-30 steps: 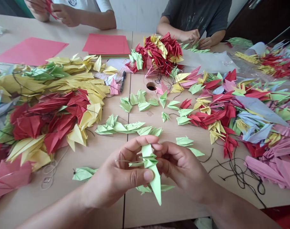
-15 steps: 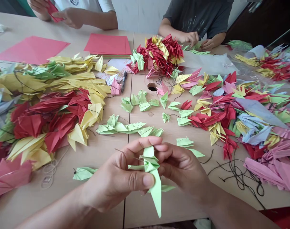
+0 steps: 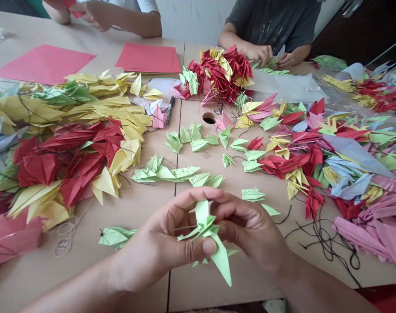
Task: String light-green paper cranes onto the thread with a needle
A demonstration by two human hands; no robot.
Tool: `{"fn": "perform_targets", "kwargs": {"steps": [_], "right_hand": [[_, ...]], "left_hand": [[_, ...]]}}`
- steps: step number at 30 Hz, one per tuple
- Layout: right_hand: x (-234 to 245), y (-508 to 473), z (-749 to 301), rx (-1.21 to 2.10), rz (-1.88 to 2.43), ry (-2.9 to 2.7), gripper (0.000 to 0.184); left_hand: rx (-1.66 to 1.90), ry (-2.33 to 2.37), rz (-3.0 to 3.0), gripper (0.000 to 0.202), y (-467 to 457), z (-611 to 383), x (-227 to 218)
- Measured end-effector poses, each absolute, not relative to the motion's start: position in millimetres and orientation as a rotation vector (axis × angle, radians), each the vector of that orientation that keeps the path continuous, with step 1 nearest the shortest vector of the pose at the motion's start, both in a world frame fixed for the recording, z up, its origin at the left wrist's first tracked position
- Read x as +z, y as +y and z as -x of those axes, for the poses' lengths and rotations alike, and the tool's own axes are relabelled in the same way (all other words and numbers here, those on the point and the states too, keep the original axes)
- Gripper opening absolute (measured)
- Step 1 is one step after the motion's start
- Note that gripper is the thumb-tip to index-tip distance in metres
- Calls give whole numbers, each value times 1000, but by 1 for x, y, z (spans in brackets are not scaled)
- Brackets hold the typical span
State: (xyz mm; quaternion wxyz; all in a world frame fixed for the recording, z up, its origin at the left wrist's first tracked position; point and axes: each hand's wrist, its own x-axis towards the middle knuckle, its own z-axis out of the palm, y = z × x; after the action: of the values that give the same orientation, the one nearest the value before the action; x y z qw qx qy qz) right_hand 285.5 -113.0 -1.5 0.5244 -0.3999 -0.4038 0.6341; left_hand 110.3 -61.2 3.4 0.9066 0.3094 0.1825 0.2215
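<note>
Between both hands is a light green folded paper crane (image 3: 221, 258), its long point slanting down to the right. My left hand (image 3: 167, 243) pinches it, thumb on the near face and fingers arched behind. Curled fingers of my right hand (image 3: 250, 230) close on the crane's right side; their tips are partly hidden. A thin needle-like line (image 3: 184, 228) runs from the left fingers to the paper; its ends are hidden. Beyond the hands lies a row of green cranes (image 3: 167, 174), and another green crane (image 3: 116, 236) sits by my left wrist.
Heaps of red and yellow cranes (image 3: 70, 161) cover the left, mixed colours (image 3: 315, 161) the right. Black thread (image 3: 331, 243) lies tangled at right. Red paper sheets (image 3: 148, 58), a pen (image 3: 170, 111) and a table hole (image 3: 208, 118) are farther back. Two people work opposite with paper.
The crane has turned in my fingers; its long point has swung to the right and slightly up. Both hands stay in nearly the same place.
</note>
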Motion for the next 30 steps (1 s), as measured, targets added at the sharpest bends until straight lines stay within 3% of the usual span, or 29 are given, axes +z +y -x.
{"fn": "perform_targets", "kwargs": {"steps": [9, 18, 24, 30], "right_hand": [[1, -115, -287, 1559, 927, -903, 2], [3, -116, -286, 1081, 1150, -1266, 7], [1, -116, -284, 743, 1152, -1450, 11], [-4, -111, -283, 1308, 977, -1021, 23]], "left_hand": [[521, 423, -429, 26, -59, -112, 8], [430, 403, -163, 14, -58, -114, 8], [428, 441, -96, 16, -59, -117, 8], [375, 418, -108, 17, -59, -116, 7]]}}
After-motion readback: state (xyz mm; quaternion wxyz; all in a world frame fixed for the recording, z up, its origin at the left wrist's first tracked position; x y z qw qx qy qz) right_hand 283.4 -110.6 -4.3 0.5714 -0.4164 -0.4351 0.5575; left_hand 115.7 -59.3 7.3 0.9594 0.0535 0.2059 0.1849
